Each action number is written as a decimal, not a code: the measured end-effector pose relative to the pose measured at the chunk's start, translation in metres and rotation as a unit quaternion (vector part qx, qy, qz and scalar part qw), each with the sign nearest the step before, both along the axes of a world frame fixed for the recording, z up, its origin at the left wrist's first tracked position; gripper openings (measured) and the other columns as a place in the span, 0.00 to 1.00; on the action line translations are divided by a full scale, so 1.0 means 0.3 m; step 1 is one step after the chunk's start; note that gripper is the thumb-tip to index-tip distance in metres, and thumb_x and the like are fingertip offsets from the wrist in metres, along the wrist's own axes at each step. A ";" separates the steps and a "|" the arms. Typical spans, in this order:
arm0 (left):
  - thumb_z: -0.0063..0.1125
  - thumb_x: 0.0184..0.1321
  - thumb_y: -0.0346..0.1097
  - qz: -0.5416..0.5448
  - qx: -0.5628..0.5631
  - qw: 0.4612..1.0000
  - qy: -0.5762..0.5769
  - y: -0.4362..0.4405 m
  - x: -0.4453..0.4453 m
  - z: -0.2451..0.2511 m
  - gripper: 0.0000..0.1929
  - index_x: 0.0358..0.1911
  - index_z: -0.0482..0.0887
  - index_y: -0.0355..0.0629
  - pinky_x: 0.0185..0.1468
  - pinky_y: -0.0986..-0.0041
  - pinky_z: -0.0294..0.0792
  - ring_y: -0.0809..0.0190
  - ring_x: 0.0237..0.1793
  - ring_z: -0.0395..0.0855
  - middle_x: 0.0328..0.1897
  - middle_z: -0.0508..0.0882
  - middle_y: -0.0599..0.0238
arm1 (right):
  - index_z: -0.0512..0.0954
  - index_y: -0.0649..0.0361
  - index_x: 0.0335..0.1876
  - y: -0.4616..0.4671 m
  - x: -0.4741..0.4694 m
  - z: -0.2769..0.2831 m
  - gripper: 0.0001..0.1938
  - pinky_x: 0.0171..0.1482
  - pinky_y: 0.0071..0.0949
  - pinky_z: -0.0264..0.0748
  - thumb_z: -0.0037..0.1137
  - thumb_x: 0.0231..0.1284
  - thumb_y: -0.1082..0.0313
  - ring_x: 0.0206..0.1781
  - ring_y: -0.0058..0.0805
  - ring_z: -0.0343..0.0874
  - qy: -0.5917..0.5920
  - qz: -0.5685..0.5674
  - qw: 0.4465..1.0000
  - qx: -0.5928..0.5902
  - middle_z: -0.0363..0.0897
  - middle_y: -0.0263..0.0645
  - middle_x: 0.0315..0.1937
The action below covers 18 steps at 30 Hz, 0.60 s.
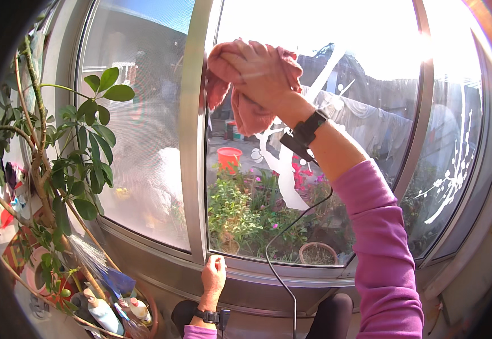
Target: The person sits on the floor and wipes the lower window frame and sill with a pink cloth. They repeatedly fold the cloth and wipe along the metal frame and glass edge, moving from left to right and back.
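My right hand is high up, spread over a reddish-pink cloth and pressing it to the window pane beside the upright metal frame. Folds of the cloth hang below and to both sides of the palm. My left hand is low, its fingers curled in, against the bottom rail of the window. Nothing shows in it. On the pane, partly behind my right forearm, is a white tree-shaped decal.
A potted plant with a leafy branch stands left. Its pot holds bottles and a brush-like item. A black cable hangs from my right wrist device. Outside are an orange bucket and flowers.
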<state>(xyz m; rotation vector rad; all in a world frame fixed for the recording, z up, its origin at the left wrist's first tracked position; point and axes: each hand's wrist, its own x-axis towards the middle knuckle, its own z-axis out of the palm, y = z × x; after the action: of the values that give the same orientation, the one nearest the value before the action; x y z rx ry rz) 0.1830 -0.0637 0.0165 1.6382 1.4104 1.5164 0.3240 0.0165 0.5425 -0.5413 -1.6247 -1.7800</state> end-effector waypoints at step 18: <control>0.58 0.71 0.45 -0.008 0.010 1.000 0.025 0.016 -0.049 -0.071 0.10 0.43 0.83 0.48 0.36 0.57 0.78 0.46 0.32 0.88 0.27 0.88 0.58 | 0.69 0.55 0.72 -0.138 0.011 -0.791 0.35 0.73 0.61 0.57 0.55 0.56 0.55 0.77 0.59 0.59 -0.109 -0.105 0.951 -0.271 0.62 0.52 0.74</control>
<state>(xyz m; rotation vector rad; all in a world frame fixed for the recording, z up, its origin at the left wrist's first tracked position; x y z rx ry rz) 0.1683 -0.0587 -0.0049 1.7073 1.4092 1.4942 0.3273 -0.0250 0.3052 -0.8115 -2.3083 -1.5664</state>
